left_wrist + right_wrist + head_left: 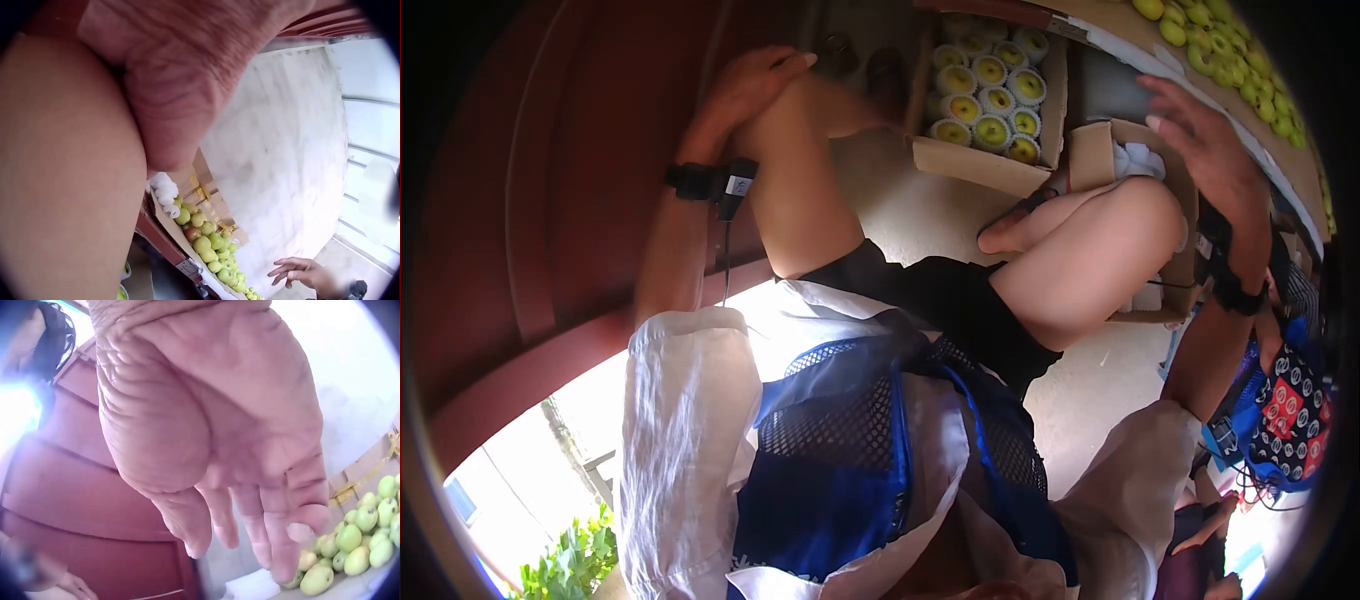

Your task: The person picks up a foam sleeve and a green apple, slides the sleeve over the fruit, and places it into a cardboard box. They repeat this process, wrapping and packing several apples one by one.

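The left hand [750, 92] rests on the person's bent knee, and its palm [178, 87] lies against the skin in the left wrist view. Raised in the air, the right hand [1205, 145] holds nothing, beside the heap of green fruit [1220, 50]. In the right wrist view the right hand [225, 425] shows its palm, with the fingers loosely bent and the fruit [356, 540] beyond them. An open cardboard box [980, 171] of fruit in white foam nets stands on the floor between the two hands.
A second open box [1092, 158] with white foam nets is by the right knee. The red metal wall [560, 180] rises at the left. At the right are a patterned blue and red bag [1285, 415] and another person's arm [1210, 523]. Leaves [575, 560] show at lower left.
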The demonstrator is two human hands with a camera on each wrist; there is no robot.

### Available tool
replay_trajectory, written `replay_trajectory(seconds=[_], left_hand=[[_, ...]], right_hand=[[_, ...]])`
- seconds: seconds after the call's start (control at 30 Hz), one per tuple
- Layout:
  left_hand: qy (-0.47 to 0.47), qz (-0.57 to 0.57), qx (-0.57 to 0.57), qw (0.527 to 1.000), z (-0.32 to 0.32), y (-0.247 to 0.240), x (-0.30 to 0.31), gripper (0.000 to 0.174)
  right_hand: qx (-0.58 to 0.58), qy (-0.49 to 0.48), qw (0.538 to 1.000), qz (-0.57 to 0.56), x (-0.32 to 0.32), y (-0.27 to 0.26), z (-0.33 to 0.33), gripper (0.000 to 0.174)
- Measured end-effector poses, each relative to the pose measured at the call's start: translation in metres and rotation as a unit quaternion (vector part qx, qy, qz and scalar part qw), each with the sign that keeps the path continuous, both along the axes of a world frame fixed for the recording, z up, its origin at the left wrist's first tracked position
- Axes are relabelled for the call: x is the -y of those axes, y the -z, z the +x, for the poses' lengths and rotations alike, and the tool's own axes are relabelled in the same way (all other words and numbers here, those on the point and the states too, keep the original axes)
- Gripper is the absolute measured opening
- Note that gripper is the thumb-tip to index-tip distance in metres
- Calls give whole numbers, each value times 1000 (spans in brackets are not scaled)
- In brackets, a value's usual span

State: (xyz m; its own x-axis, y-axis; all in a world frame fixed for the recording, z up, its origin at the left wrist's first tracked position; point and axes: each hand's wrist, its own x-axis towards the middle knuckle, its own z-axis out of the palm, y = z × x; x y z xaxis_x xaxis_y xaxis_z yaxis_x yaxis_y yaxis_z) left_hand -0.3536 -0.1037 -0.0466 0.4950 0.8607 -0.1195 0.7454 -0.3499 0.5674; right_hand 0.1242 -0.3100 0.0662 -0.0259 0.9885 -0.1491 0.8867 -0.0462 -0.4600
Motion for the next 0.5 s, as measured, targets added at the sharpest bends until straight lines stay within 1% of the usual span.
replay_trajectory(seconds=[0.03,0.07,0.13,0.2,0.23,0.33,0.4,0.5], left_hand=[[-10,1,0,1000,0,-1,3,53],[-20,2,-2,1000,0,-1,6,53],[-40,10,16,999,-1,3,10,53],[-52,22,35,998,-3,5,14,52],[-52,28,45,997,-4,7,15,51],[-54,33,79,995,-6,13,14,49],[-57,31,98,993,-8,19,13,46],[-55,35,122,990,-5,16,15,43]], right_hand=[[-10,-12,1000,-9,4,16,-6,44],[-36,10,999,-38,8,29,-12,47],[17,14,999,-43,11,63,-13,49],[13,15,1000,1,16,87,-23,52],[10,18,1000,21,16,91,-30,53],[-6,39,999,26,11,85,-40,58],[-7,36,999,6,9,86,-42,58],[-19,31,999,-20,1,90,-35,59]])
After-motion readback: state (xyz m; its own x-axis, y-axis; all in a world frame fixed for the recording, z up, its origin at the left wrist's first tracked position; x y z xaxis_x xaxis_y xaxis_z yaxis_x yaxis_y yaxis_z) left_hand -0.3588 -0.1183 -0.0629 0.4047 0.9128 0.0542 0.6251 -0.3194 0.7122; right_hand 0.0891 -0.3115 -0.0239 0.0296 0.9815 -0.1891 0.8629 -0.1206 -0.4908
